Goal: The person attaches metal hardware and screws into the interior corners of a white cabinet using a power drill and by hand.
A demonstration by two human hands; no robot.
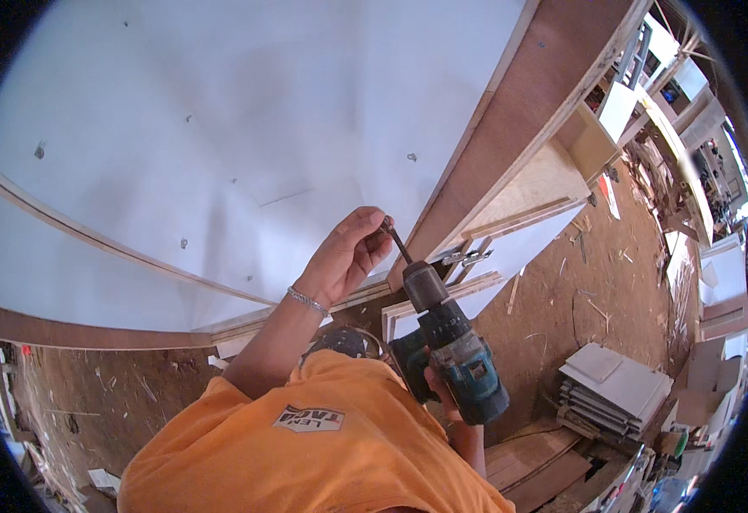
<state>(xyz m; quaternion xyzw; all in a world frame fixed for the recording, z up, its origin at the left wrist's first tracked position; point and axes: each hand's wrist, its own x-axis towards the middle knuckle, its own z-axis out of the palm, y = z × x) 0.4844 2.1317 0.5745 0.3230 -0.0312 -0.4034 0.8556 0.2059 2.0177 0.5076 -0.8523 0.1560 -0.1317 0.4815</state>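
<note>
My right hand (442, 392) is wrapped round the handle of a teal and black cordless drill (459, 363), partly hidden behind its body. A long dark bit (401, 245) sticks out of the chuck, slanting up and to the left. At the far end of this bit, the thumb and fingers of my left hand (350, 256) are pinched together. Something small and dark shows between these fingertips, too small to tell whether it is a screw or only the bit's tip. Both hands are in front of a large white panel (297, 111) with a brown wooden edge board (511, 128).
Small metal-looking fittings dot the white panel. Cabinet parts with metal hinges (472, 256) stand right of the edge board. A stack of white boards (617, 385) lies on the brown floor (562, 299), among scraps and shavings. Wooden planks (536, 462) lie at the lower right.
</note>
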